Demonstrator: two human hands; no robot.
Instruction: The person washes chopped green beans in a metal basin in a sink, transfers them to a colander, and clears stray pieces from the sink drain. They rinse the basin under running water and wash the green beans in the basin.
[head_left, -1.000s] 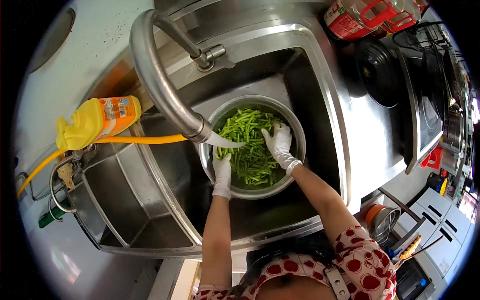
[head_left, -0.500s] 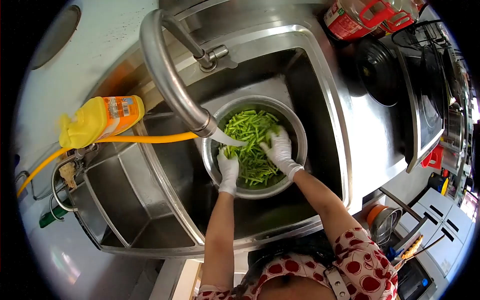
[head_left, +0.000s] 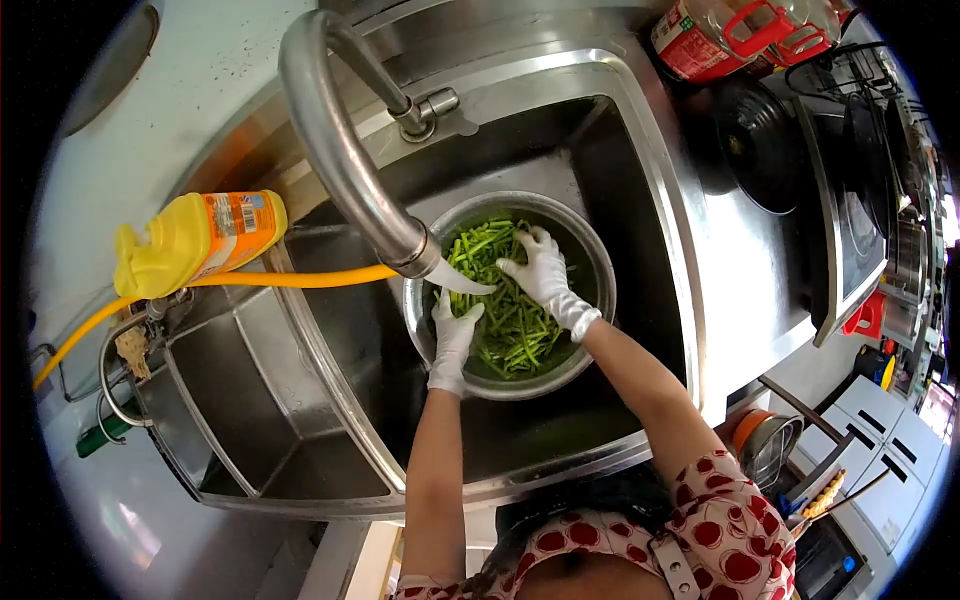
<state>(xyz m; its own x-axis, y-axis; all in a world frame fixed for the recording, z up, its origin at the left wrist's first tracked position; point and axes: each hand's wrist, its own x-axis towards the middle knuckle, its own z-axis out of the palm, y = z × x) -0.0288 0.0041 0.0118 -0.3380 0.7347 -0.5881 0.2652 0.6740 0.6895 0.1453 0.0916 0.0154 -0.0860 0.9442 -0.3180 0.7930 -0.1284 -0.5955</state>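
right hand (head_left: 546,277) has moved inward across green stalks (head_left: 518,345); fingers (head_left: 541,240) parted, left hand's (head_left: 454,342) too.

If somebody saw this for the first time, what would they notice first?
Probably the bright green cut stems in the round metal bowl inside the sink, with a white-gloved left hand and right hand among them. Next, the big curved tap above, pouring water into the bowl. Then the yellow jug with an orange label, at the picture's left.

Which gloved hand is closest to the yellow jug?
The left hand; the right hand is farther from the yellow jug, beyond the running water.
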